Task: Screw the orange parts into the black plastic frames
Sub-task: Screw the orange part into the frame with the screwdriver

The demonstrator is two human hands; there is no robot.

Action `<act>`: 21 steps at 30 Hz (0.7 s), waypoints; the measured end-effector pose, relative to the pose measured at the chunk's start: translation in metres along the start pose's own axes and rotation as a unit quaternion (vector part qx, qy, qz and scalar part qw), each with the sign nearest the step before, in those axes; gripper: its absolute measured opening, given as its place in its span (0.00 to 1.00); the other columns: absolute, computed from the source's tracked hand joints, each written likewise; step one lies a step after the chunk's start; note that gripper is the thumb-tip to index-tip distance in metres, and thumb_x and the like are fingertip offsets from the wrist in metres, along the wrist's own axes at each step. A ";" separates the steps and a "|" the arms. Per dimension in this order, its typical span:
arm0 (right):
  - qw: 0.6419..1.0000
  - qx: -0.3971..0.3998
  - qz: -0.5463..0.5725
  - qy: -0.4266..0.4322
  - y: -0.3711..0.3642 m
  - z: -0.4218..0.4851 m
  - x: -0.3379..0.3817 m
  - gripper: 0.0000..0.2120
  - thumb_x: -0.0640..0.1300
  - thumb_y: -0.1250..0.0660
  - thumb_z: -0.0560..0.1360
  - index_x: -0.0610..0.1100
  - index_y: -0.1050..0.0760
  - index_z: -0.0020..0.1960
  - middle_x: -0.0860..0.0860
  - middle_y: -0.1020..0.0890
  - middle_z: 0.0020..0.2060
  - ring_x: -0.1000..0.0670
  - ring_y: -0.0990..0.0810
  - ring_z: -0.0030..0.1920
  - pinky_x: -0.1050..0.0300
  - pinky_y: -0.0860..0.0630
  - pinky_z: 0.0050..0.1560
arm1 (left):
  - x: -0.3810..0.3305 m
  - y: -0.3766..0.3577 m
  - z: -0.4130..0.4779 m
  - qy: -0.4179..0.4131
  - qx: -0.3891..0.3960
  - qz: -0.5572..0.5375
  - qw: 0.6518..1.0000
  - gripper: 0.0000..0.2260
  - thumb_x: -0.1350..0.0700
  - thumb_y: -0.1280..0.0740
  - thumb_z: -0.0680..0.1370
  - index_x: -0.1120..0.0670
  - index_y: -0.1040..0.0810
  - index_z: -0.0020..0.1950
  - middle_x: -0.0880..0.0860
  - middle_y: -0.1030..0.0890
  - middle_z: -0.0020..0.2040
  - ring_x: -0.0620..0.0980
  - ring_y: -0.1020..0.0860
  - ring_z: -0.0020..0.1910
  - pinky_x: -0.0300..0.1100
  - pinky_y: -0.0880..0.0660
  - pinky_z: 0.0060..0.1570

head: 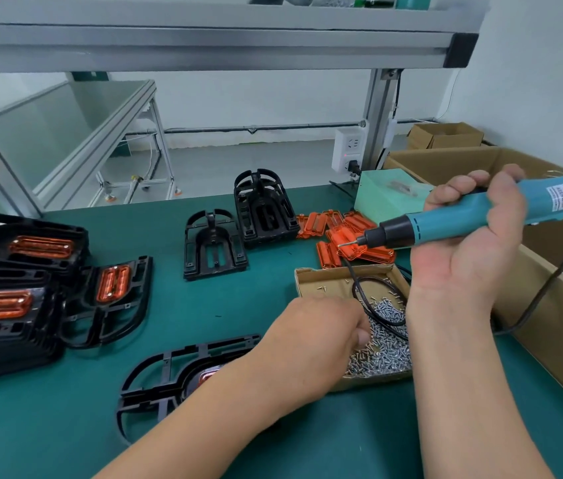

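Left hand (314, 337): reaches over the frame into the screw box (311, 281), knuckles up, fingers curled down among the screws (383, 357). The tips are hidden, so I cannot tell whether a screw is pinched.
Right hand (470, 243): palm up, fingers wrapped round the screwdriver (446, 223), which is held above the box with its bit pointing left.
Frame (155, 378): lies flat on the green table (204, 305) under the left forearm. An orange part (209, 375) sits in its middle, mostly covered by the arm.
Step in hand: probably picking a screw for this frame.
Doing it well: lift a single screw by its head, so the point is free to drop into a hole. Stay clear of the black cable (376, 305) looped inside the box, which could snag and tip screws out.
Next move: stand the screw straight in its hole, then bring the bit down in line. A tilted start may strip the plastic.
Risk: the orange part may shift before the first screw bites, so check that it sits true.
Stock: finished frames (14, 271) are stacked at left, empty frames (212, 247) stand beyond, and loose orange parts (349, 236) are heaped behind the box.
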State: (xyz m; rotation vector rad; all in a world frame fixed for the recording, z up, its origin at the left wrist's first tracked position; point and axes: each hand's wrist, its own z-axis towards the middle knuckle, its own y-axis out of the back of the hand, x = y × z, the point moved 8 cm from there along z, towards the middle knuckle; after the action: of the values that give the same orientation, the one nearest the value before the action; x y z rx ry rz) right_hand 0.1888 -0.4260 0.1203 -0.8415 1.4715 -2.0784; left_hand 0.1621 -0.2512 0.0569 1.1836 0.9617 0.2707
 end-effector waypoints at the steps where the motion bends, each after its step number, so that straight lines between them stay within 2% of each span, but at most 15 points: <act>1: 1.000 -0.005 0.004 -0.003 0.001 -0.001 -0.001 0.07 0.34 0.34 0.82 0.44 0.24 0.56 0.46 0.21 0.42 0.49 0.21 0.39 0.56 0.22 0.43 | 0.003 0.003 -0.002 0.011 0.004 -0.026 1.000 0.08 0.55 0.37 0.85 0.47 0.25 0.47 0.45 0.21 0.43 0.48 0.26 0.44 0.46 0.25 0.46; 4: 1.000 -0.010 0.012 -0.014 0.003 -0.003 -0.004 0.07 0.34 0.32 0.81 0.43 0.25 0.56 0.46 0.22 0.42 0.49 0.22 0.40 0.56 0.22 0.44 | 0.018 0.015 -0.015 0.047 0.019 -0.153 0.987 0.11 0.48 0.37 0.86 0.46 0.27 0.44 0.41 0.24 0.36 0.38 0.28 0.33 0.34 0.33 0.34; 6: 1.000 -0.010 0.015 -0.024 0.004 -0.005 -0.008 0.08 0.33 0.32 0.81 0.43 0.26 0.56 0.46 0.22 0.43 0.49 0.22 0.40 0.57 0.23 0.45 | 0.032 0.024 -0.029 0.062 0.011 -0.253 0.965 0.11 0.47 0.36 0.85 0.48 0.24 0.45 0.47 0.22 0.38 0.40 0.26 0.34 0.34 0.29 0.37; 7: 0.999 -0.009 0.013 -0.029 0.004 -0.007 -0.010 0.09 0.33 0.32 0.81 0.43 0.26 0.57 0.46 0.22 0.43 0.49 0.22 0.41 0.57 0.23 0.46 | 0.039 0.027 -0.036 0.075 0.009 -0.315 0.946 0.11 0.47 0.36 0.85 0.50 0.22 0.45 0.52 0.20 0.42 0.44 0.24 0.37 0.38 0.26 0.39; 8: 0.999 -0.008 0.008 -0.034 0.004 -0.009 -0.013 0.09 0.33 0.32 0.81 0.43 0.26 0.58 0.47 0.22 0.43 0.49 0.22 0.41 0.57 0.23 0.46 | 0.047 0.029 -0.044 0.092 0.006 -0.395 0.914 0.11 0.49 0.35 0.85 0.52 0.21 0.46 0.55 0.18 0.45 0.47 0.22 0.40 0.41 0.24 0.38; 10: 0.999 0.000 -0.004 -0.049 0.001 -0.016 -0.021 0.10 0.34 0.31 0.81 0.43 0.27 0.59 0.47 0.22 0.43 0.50 0.22 0.42 0.57 0.23 0.47 | 0.061 0.029 -0.061 0.134 0.003 -0.573 0.809 0.08 0.54 0.34 0.85 0.54 0.20 0.48 0.55 0.17 0.47 0.47 0.22 0.41 0.39 0.25 0.32; 12: 0.997 0.011 -0.016 -0.071 -0.003 -0.026 -0.034 0.11 0.34 0.32 0.81 0.43 0.28 0.60 0.47 0.22 0.43 0.50 0.22 0.42 0.58 0.23 0.47 | 0.072 0.030 -0.077 0.166 0.004 -0.682 0.712 0.04 0.56 0.31 0.83 0.55 0.20 0.49 0.55 0.18 0.47 0.47 0.22 0.40 0.36 0.27 0.28; 15: 0.993 0.023 -0.035 -0.111 -0.010 -0.047 -0.058 0.11 0.37 0.33 0.82 0.43 0.30 0.62 0.47 0.22 0.44 0.50 0.21 0.41 0.57 0.22 0.46 | 0.080 0.028 -0.096 0.175 0.017 -0.761 0.624 0.03 0.60 0.28 0.79 0.58 0.19 0.51 0.57 0.20 0.48 0.47 0.24 0.40 0.35 0.27 0.29; 17: 0.989 0.030 -0.053 -0.139 -0.013 -0.063 -0.072 0.11 0.38 0.34 0.83 0.44 0.31 0.64 0.47 0.22 0.43 0.50 0.21 0.41 0.57 0.22 0.45 | 0.080 0.023 -0.106 0.173 0.029 -0.786 0.593 0.04 0.61 0.29 0.79 0.59 0.20 0.52 0.58 0.22 0.49 0.48 0.25 0.40 0.35 0.28 0.30; 21: 0.981 0.050 -0.075 -0.171 -0.018 -0.085 -0.087 0.08 0.40 0.34 0.84 0.44 0.28 0.62 0.47 0.22 0.43 0.50 0.22 0.40 0.57 0.21 0.44 | 0.082 0.014 -0.112 0.175 0.032 -0.799 0.575 0.04 0.63 0.29 0.80 0.60 0.22 0.53 0.58 0.23 0.49 0.49 0.27 0.40 0.36 0.31 0.29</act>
State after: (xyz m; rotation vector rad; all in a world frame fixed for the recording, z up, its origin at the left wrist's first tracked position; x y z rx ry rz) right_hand 0.1909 -0.3053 0.0973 -1.2312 1.1408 -1.9689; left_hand 0.1303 -0.1193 0.0236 -0.0947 2.0236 -1.0577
